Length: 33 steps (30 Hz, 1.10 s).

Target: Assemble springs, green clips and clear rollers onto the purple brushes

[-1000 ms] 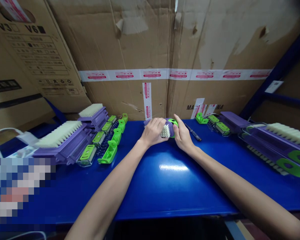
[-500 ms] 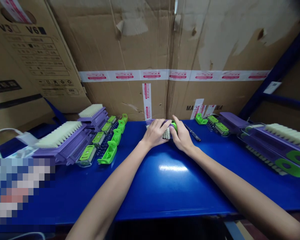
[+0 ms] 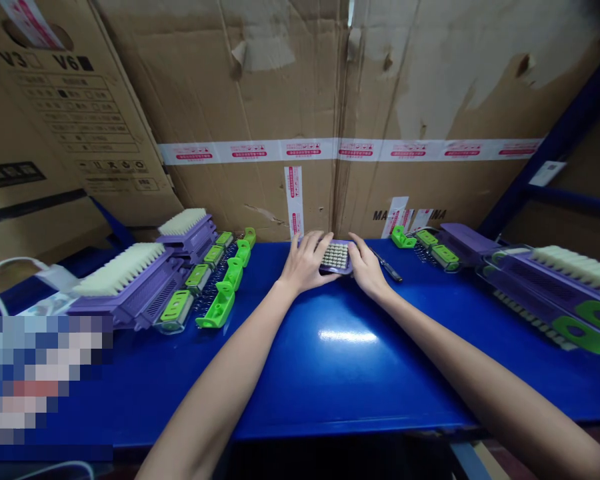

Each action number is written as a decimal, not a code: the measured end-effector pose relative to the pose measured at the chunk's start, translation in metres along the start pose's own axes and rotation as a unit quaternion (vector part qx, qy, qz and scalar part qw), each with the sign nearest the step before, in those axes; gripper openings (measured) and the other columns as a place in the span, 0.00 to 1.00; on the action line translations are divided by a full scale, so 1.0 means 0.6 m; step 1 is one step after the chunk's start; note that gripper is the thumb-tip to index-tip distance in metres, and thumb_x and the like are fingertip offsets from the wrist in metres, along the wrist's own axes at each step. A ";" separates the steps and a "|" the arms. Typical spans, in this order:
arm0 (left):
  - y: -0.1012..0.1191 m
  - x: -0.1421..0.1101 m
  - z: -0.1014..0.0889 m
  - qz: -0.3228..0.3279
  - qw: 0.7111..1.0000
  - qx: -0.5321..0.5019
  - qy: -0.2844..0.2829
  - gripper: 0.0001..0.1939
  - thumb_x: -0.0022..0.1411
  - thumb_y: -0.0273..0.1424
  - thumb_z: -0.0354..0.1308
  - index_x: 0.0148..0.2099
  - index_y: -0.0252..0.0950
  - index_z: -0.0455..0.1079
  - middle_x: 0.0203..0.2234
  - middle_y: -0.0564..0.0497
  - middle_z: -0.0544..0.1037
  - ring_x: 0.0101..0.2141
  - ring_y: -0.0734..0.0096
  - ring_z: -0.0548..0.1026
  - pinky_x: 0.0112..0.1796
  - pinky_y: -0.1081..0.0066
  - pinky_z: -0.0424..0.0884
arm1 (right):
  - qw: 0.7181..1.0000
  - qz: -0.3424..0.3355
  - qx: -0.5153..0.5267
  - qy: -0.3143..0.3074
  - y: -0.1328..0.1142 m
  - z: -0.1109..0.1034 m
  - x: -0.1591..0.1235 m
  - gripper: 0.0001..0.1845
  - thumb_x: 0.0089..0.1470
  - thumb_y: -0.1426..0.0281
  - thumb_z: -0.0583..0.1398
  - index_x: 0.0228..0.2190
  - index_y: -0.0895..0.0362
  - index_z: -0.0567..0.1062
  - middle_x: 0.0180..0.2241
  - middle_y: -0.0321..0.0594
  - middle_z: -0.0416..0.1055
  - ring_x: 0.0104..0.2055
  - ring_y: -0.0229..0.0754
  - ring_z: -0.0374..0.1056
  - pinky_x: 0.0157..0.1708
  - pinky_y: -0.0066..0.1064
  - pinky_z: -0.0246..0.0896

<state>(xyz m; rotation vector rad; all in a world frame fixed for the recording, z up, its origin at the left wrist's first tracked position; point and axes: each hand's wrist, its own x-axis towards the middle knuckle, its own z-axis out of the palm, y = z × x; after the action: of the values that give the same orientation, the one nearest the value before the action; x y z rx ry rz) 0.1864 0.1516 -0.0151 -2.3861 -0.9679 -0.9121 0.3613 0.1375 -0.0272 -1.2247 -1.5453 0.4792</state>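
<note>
A small purple brush (image 3: 337,255) with rows of cream bristle tufts facing up sits between my hands, near the back of the blue table. My left hand (image 3: 306,262) curls over its left part, with the fingers across the far side and the thumb along the near edge. Against the brush's right edge is my right hand (image 3: 367,267), its fingers curved around that side. The hands cover both ends of the brush. Just right of my right hand lies a thin dark tool (image 3: 391,270), perhaps a screwdriver.
At left stand purple brushes (image 3: 123,270) beside green-topped metal parts (image 3: 199,278), springs (image 3: 207,293) and green brackets (image 3: 217,305). More green parts (image 3: 444,257) and larger purple brushes (image 3: 575,273) lie at right. Cardboard (image 3: 260,87) walls the back of the blue table (image 3: 330,387).
The brush has turned so its bristles face up more fully, and the green part on it no longer shows. My left hand shifted slightly left; my right hand moved off its top to the right edge.
</note>
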 end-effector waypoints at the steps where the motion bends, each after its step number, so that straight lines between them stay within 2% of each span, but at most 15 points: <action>1: -0.003 -0.002 0.001 -0.017 1.000 -0.005 -0.001 0.41 0.53 0.52 0.57 0.61 0.31 0.57 0.54 0.35 0.67 0.55 0.49 0.64 0.57 0.49 0.53 | 0.999 0.048 0.023 -0.005 0.003 0.000 0.003 0.30 0.59 0.53 0.47 0.56 0.55 0.64 0.47 0.47 0.72 0.40 0.47 0.71 0.40 0.41 0.70; 3: -0.010 -0.004 0.003 -0.042 0.999 -0.021 -0.015 0.41 0.51 0.55 0.58 0.58 0.32 0.60 0.52 0.37 0.69 0.53 0.51 0.66 0.54 0.53 0.58 | 0.990 0.129 0.053 -0.032 0.010 -0.002 0.009 0.30 0.58 0.54 0.47 0.55 0.56 0.66 0.43 0.47 0.74 0.30 0.43 0.70 0.26 0.37 0.70; 5: -0.015 -0.006 0.005 -0.058 0.997 -0.035 -0.031 0.39 0.51 0.55 0.58 0.56 0.32 0.63 0.49 0.39 0.70 0.51 0.54 0.67 0.50 0.58 0.64 | 0.985 0.157 0.048 -0.055 0.014 -0.004 0.014 0.27 0.57 0.56 0.48 0.52 0.57 0.69 0.43 0.46 0.74 0.30 0.43 0.70 0.23 0.36 0.69; 6: -0.017 -0.007 0.006 -0.064 0.997 -0.037 -0.036 0.38 0.51 0.55 0.58 0.55 0.32 0.63 0.48 0.40 0.71 0.50 0.55 0.68 0.49 0.59 0.65 | 0.986 0.149 0.031 -0.061 0.016 -0.006 0.016 0.25 0.57 0.57 0.49 0.50 0.57 0.71 0.44 0.46 0.74 0.33 0.44 0.71 0.26 0.36 0.70; 8: -0.019 -0.008 0.007 -0.076 0.996 -0.032 -0.037 0.38 0.51 0.55 0.58 0.54 0.32 0.64 0.47 0.41 0.71 0.48 0.56 0.68 0.47 0.60 0.66 | 0.992 0.107 -0.019 -0.064 0.019 -0.010 0.019 0.23 0.57 0.60 0.50 0.49 0.57 0.72 0.47 0.46 0.73 0.42 0.47 0.71 0.39 0.40 0.70; 11: -0.021 -0.010 0.008 -0.082 0.995 -0.025 -0.041 0.37 0.50 0.55 0.60 0.53 0.33 0.65 0.46 0.41 0.70 0.48 0.56 0.68 0.47 0.60 0.67 | 0.992 0.052 -0.083 -0.076 0.020 -0.016 0.020 0.25 0.58 0.61 0.50 0.52 0.61 0.69 0.50 0.50 0.71 0.52 0.48 0.67 0.53 0.42 0.60; 14: -0.020 -0.011 0.010 -0.089 0.994 -0.014 -0.054 0.37 0.49 0.54 0.60 0.54 0.34 0.65 0.47 0.41 0.69 0.49 0.55 0.67 0.46 0.60 0.67 | 0.988 0.036 -0.120 -0.088 0.018 -0.020 0.016 0.28 0.58 0.62 0.50 0.55 0.64 0.66 0.48 0.53 0.72 0.51 0.49 0.68 0.54 0.41 0.59; 18: -0.013 -0.011 0.016 -0.134 0.989 0.041 -0.055 0.35 0.52 0.54 0.58 0.54 0.34 0.65 0.48 0.38 0.70 0.48 0.51 0.67 0.44 0.57 0.65 | 0.982 -0.045 -0.174 -0.052 0.015 -0.027 0.014 0.25 0.57 0.65 0.50 0.54 0.61 0.67 0.43 0.48 0.76 0.47 0.49 0.70 0.50 0.42 0.61; 21: -0.003 -0.006 0.016 -0.190 0.974 0.126 -0.019 0.32 0.57 0.54 0.52 0.50 0.31 0.68 0.41 0.35 0.72 0.42 0.49 0.69 0.40 0.55 0.64 | 0.972 -0.090 -0.217 0.001 0.015 -0.041 0.020 0.25 0.57 0.65 0.49 0.52 0.61 0.69 0.40 0.48 0.76 0.44 0.51 0.69 0.48 0.42 0.62; 23: 0.004 -0.001 0.010 -0.208 0.963 0.170 0.012 0.32 0.59 0.54 0.47 0.47 0.28 0.68 0.36 0.35 0.73 0.37 0.50 0.71 0.38 0.55 0.63 | 0.964 -0.090 -0.247 0.041 0.014 -0.056 0.026 0.25 0.57 0.65 0.49 0.52 0.63 0.69 0.40 0.50 0.76 0.44 0.52 0.69 0.48 0.43 0.61; 25: 0.011 0.005 0.002 -0.182 0.968 0.171 0.020 0.32 0.62 0.53 0.43 0.47 0.27 0.68 0.31 0.37 0.74 0.34 0.53 0.72 0.37 0.58 0.63 | 0.954 -0.066 -0.282 0.076 0.014 -0.074 0.033 0.25 0.57 0.66 0.49 0.52 0.65 0.70 0.41 0.53 0.75 0.44 0.53 0.69 0.47 0.43 0.61; 28: 0.021 0.012 -0.009 -0.047 0.994 0.100 -0.025 0.27 0.66 0.46 0.40 0.49 0.30 0.68 0.31 0.40 0.75 0.34 0.58 0.74 0.34 0.63 0.64 | 0.925 -0.015 -0.362 0.114 0.015 -0.104 0.040 0.24 0.56 0.68 0.48 0.50 0.64 0.71 0.42 0.56 0.74 0.44 0.55 0.68 0.46 0.45 0.60; 31: 0.028 0.012 -0.010 0.075 0.994 0.053 -0.059 0.21 0.67 0.38 0.40 0.53 0.31 0.66 0.38 0.41 0.76 0.40 0.59 0.73 0.38 0.64 0.64 | 0.883 0.039 -0.448 0.134 0.022 -0.134 0.043 0.22 0.56 0.70 0.48 0.47 0.65 0.73 0.43 0.60 0.72 0.47 0.58 0.64 0.45 0.49 0.57; 33: 0.027 0.010 -0.006 0.078 0.994 0.058 -0.055 0.20 0.66 0.34 0.43 0.54 0.31 0.65 0.44 0.40 0.74 0.45 0.57 0.71 0.43 0.62 0.64 | 0.854 0.071 -0.494 0.147 0.031 -0.153 0.043 0.21 0.55 0.72 0.49 0.45 0.68 0.74 0.43 0.64 0.71 0.48 0.60 0.62 0.43 0.49 0.56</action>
<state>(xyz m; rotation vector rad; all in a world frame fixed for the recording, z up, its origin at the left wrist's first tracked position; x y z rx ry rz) 0.1996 0.1413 -0.0102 -2.3939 -0.8355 -0.6553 0.4535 0.1414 0.0033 -2.0755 -1.4427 -0.4989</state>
